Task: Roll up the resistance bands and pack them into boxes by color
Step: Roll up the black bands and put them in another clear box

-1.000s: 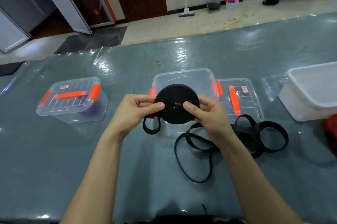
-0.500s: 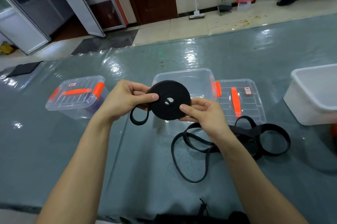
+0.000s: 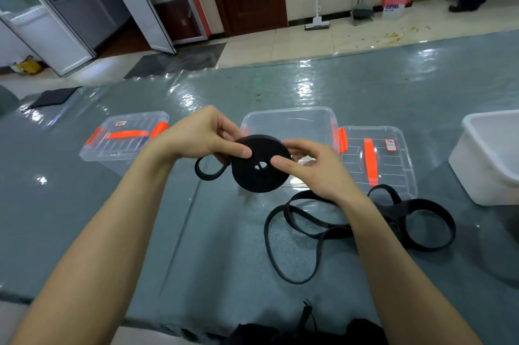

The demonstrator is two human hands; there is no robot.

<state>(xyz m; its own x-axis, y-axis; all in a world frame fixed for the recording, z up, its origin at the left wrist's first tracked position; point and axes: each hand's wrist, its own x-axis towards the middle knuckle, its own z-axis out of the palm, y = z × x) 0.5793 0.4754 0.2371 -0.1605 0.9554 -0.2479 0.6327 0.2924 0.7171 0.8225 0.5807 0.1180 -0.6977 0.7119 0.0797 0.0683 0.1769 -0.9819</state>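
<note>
A black resistance band wound into a flat roll is held above the table between both hands. My left hand pinches its left edge, thumb on top. My right hand pinches its right side, thumb near the centre hole. A short loose loop of the band hangs from the roll's left. Just behind the roll stands an open clear box with orange latches, its lid lying to the right. Loose black bands lie tangled on the table under my right forearm.
A closed clear box with an orange handle sits at the left. A white tub stands at the right edge. The grey table has a shiny plastic cover. Dark cloth lies at the near edge.
The roll has tilted flatter and sunk a little toward the open box, with both hands still gripping it. The view has shifted slightly.
</note>
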